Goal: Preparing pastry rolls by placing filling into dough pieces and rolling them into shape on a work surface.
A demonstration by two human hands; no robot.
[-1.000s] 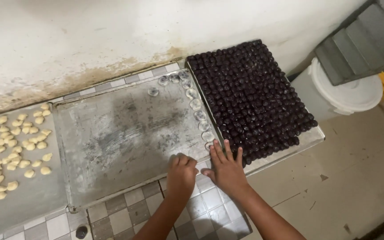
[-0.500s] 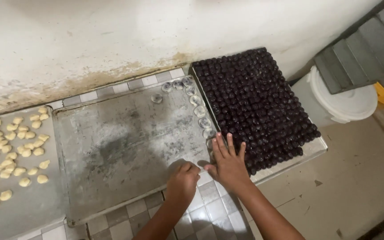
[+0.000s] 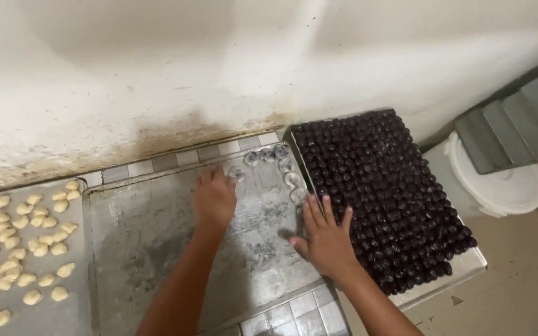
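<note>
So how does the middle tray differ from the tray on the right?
The middle tray is nearly bare, with a few flat grey rounds at its far corner; the right tray is packed with dark balls. The left hand lies flat on the middle tray; the right hand spans both. Both are rectangular metal trays.

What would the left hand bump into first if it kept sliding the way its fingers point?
Probably the small grey dough disc just beyond the left hand on the metal tray; further on, the wall.
</note>
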